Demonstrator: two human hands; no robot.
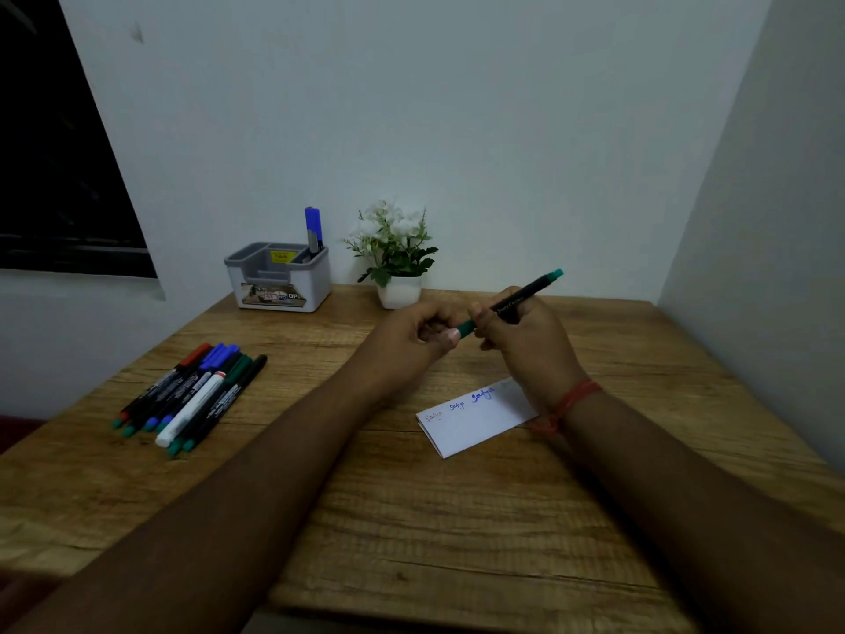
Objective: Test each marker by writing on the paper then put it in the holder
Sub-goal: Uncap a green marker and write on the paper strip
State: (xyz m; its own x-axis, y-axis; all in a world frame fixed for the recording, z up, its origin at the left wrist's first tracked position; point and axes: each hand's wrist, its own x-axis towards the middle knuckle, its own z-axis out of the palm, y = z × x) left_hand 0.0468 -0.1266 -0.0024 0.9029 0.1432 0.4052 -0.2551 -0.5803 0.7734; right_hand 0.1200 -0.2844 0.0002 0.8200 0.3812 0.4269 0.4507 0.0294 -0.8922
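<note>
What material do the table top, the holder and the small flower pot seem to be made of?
Table top: wood or a wood-look laminate, matte; the brown grain lines show, but which of the two I cannot tell.
Holder: probably plastic, smooth, with a white shell, a grey moulded insert and printed labels.
Flower pot: white and smooth, ceramic or plastic; the look leaves it open.

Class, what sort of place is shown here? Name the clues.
Probably a home study corner: a wooden desk set against plain walls, a desk organiser holding a blue marker, a small potted plant, and loose markers beside folded paper.
</note>
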